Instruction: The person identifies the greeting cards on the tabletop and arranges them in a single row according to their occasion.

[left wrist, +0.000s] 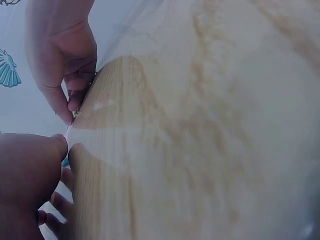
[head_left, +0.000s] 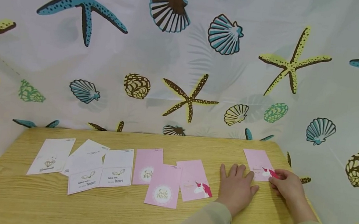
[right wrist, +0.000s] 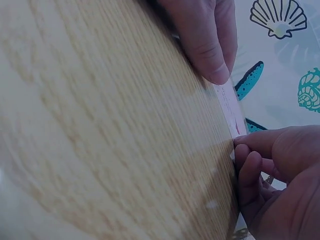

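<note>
The right-hand unicorn card [head_left: 257, 162], pink, lies near the right end of the wooden counter [head_left: 94, 215]. The right hand [head_left: 289, 185] pinches its lower right corner between thumb and fingers, beside the printed unicorn. The left hand [head_left: 235, 189] rests palm down at the card's left, fingers extended and slightly spread, the index fingertip at the card's edge; whether it presses on the card is hard to tell.

Left of that hand lies a second unicorn card [head_left: 193, 180], near two pink "Smile More" cards, the front one [head_left: 162, 187] overlapping the rear one [head_left: 147, 162]. Farther left are two white "take me" cards, one [head_left: 85, 175] tilted and one [head_left: 117, 169] straighter, with an angled white card [head_left: 91, 147] partly behind the tilted one. A white diamond card [head_left: 50, 155] lies leftmost. Behind hangs white fabric [head_left: 172, 55] printed with starfish and seashells.
</note>
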Action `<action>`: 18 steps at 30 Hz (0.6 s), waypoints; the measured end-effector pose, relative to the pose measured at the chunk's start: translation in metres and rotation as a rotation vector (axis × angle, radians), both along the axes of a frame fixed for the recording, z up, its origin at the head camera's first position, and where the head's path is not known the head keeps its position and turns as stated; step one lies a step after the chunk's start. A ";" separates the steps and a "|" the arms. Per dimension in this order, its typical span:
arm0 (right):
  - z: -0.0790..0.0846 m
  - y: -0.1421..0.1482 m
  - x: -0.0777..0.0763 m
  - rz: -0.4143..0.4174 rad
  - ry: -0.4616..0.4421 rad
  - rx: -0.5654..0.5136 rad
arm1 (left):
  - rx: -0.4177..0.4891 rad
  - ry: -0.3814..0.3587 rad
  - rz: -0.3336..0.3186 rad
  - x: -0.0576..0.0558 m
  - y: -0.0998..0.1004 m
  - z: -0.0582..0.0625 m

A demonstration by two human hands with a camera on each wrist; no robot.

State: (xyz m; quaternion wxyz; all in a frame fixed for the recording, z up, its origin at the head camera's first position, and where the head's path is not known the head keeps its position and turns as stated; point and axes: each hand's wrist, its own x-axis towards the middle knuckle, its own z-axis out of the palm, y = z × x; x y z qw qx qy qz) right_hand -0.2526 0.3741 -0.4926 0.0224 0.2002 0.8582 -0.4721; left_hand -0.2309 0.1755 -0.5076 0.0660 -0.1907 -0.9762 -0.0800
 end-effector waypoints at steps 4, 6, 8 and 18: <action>0.002 -0.002 0.001 0.004 0.002 0.007 | -0.007 0.001 0.000 -0.001 0.001 -0.002; 0.002 -0.002 0.001 0.012 0.006 0.006 | -0.011 -0.001 0.000 -0.001 0.001 -0.004; 0.002 -0.003 0.001 0.019 0.008 0.004 | -0.015 -0.003 0.001 -0.002 0.002 -0.006; 0.001 -0.002 0.000 0.022 0.004 0.021 | -0.002 -0.001 -0.007 -0.001 0.000 -0.005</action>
